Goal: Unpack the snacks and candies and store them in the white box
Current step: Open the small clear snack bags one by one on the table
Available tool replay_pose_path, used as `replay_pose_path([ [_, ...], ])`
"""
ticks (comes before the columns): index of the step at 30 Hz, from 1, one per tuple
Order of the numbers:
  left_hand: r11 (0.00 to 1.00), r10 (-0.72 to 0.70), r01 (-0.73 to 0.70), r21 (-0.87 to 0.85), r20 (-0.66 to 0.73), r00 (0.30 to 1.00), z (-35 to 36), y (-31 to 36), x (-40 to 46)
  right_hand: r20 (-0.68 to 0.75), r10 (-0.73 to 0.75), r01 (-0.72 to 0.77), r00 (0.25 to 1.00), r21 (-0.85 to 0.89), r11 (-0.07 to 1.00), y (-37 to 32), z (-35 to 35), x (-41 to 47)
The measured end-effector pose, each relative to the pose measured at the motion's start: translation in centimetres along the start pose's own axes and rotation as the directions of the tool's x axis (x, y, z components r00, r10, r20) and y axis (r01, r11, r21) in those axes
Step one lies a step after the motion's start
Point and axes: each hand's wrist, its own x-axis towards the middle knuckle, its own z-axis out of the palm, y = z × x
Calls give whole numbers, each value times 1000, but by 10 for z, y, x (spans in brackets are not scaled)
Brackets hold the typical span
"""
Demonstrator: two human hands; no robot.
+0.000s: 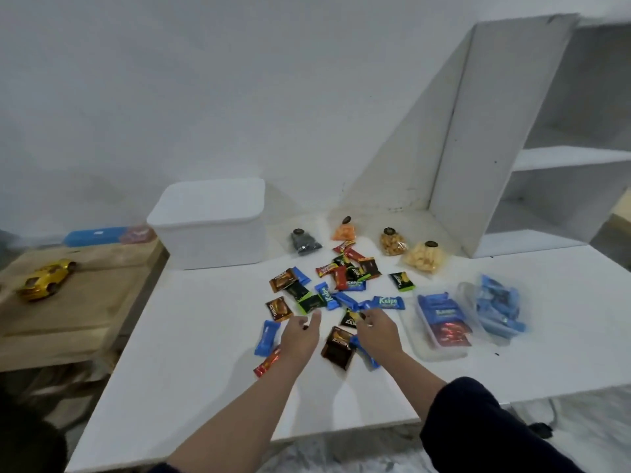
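Since the white box (210,230) sits lidded far left, I hover my relaxed, empty left hand (300,334) while my right hand (377,331) pinches a candy (351,318).

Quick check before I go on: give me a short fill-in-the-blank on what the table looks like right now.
1. The white box has its lid ____.
2. Behind the loose candies stand ____ small tied snack bags.
3. On the wooden table to the left lies a yellow toy ____.
4. The clear tray lies beside the ____ hand.

Missing words: on; four; car; right
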Motion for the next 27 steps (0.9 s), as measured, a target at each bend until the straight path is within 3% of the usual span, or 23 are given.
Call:
replay_pose_path([
  [7, 999, 51, -51, 6, 70, 996, 83, 57, 52, -31, 17, -15, 999, 47, 999, 31, -56, 93],
  [15, 994, 85, -94, 60, 146, 986, 172, 118, 104, -160, 55, -41, 986, 88, 995, 55, -126, 188],
  [23, 982, 91, -142, 127, 343, 935, 243, 164, 170, -270, 314, -254, 910, 235, 938, 84, -155, 268],
  [27, 972, 23, -117, 206, 411, 912, 275, 173, 201, -185, 435, -360, 881, 335, 871, 96, -152, 299],
])
